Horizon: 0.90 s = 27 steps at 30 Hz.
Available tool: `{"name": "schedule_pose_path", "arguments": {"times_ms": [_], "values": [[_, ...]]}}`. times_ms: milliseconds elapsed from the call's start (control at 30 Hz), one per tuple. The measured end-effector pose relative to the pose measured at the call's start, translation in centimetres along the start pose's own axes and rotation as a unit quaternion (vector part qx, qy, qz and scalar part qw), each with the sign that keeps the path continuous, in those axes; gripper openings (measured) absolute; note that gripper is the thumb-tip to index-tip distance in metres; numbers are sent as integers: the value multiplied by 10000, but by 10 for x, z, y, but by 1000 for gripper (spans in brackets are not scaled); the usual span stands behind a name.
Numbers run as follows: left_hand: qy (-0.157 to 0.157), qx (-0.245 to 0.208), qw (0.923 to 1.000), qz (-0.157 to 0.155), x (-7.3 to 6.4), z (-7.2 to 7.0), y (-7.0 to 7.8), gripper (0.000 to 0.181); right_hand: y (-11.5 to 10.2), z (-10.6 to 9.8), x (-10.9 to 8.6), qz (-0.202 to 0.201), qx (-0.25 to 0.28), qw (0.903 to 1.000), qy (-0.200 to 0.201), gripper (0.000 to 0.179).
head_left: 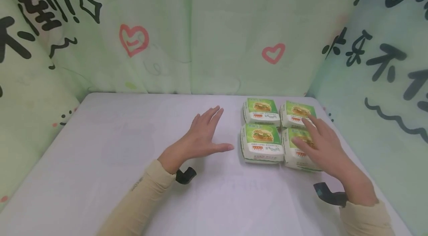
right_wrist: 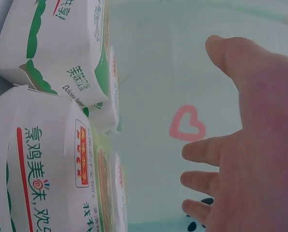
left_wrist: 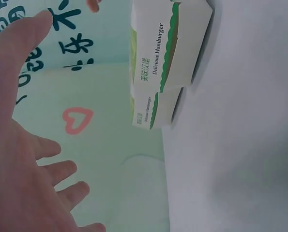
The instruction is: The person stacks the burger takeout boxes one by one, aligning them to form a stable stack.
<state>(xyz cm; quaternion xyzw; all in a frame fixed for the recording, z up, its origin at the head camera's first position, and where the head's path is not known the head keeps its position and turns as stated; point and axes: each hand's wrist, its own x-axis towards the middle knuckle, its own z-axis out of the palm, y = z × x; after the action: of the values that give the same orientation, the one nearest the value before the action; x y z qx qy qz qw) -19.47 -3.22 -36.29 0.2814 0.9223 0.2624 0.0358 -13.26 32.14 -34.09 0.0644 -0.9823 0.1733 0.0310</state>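
Several green-and-white hamburger boxes stand in a two-by-two block on the right of the table: a back left box (head_left: 262, 111), a front left box (head_left: 261, 143), a back right box (head_left: 294, 111) and a front right box (head_left: 297, 154). Left of the block my left hand (head_left: 200, 139) hovers with fingers spread and thumb towards the front left box, apart from it. My right hand (head_left: 322, 146) is held over the right-hand boxes, covering part of them. In the right wrist view its fingers (right_wrist: 202, 150) are extended, with a gap to the boxes. Both hands hold nothing.
A white-covered table (head_left: 100, 161) spreads left and in front of the boxes. Pale green curtains (head_left: 214, 31) with black lettering and red hearts enclose its back and sides. Each wrist carries a dark strap-like piece (head_left: 185, 175).
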Motion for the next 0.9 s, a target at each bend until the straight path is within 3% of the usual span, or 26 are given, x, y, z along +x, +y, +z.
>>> {"name": "schedule_pose_path", "arguments": {"times_ms": [500, 900], "values": [[-351, -900, 9953, 94, 18, 24, 10, 116, 24, 8, -4, 245, 403, 9989, 21, 82], [-584, -1052, 9926, 172, 32, 44, 20, 120, 39, 10, -10, 476, 559, 9965, -404, 98]]}}
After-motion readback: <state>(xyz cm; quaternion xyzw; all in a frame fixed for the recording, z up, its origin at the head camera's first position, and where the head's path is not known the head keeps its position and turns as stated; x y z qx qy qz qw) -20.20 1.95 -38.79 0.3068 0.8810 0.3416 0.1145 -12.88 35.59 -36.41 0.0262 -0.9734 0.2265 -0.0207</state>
